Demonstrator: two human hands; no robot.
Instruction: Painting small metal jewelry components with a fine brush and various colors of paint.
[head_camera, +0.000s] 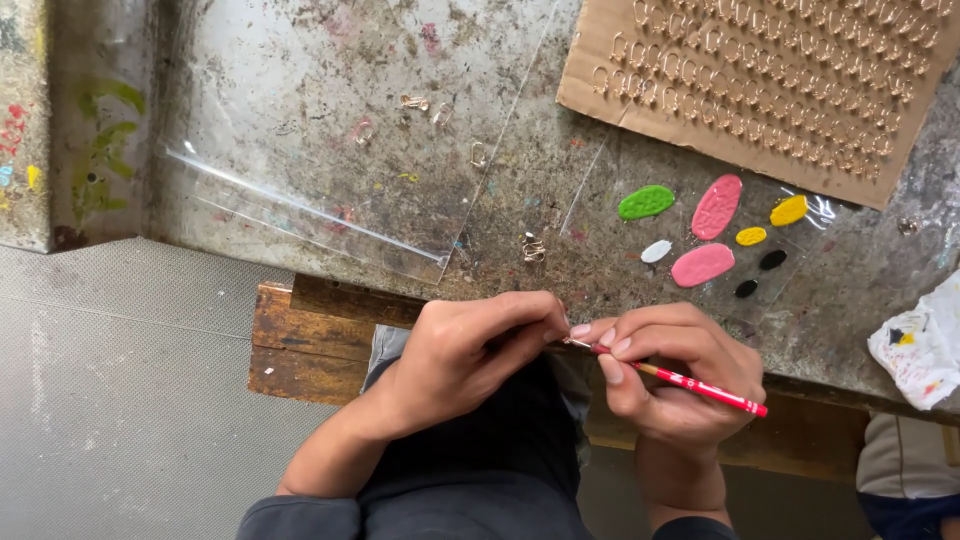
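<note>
- The left hand (470, 355) was curled, its fingertips pressed together at the tip of the brush; what it pinched was too small to tell.
- The right hand (675, 375) pinched a thin red brush (700, 387), held like a pen, its tip pointing left to meet the left fingertips.
- Both hands were over the person's lap, just in front of the edge of the worn table (560, 240).
- On the table beyond the hands lay blobs of paint: green (646, 202), pink (717, 207), yellow (789, 210), white and black.
- A cardboard sheet (770, 85) at the far right carried rows of small metal hooks.
- A few loose hooks (533, 248) lay near a clear plastic sheet (330, 215).
- A paint-stained rag (922, 345) sat at the right edge.
</note>
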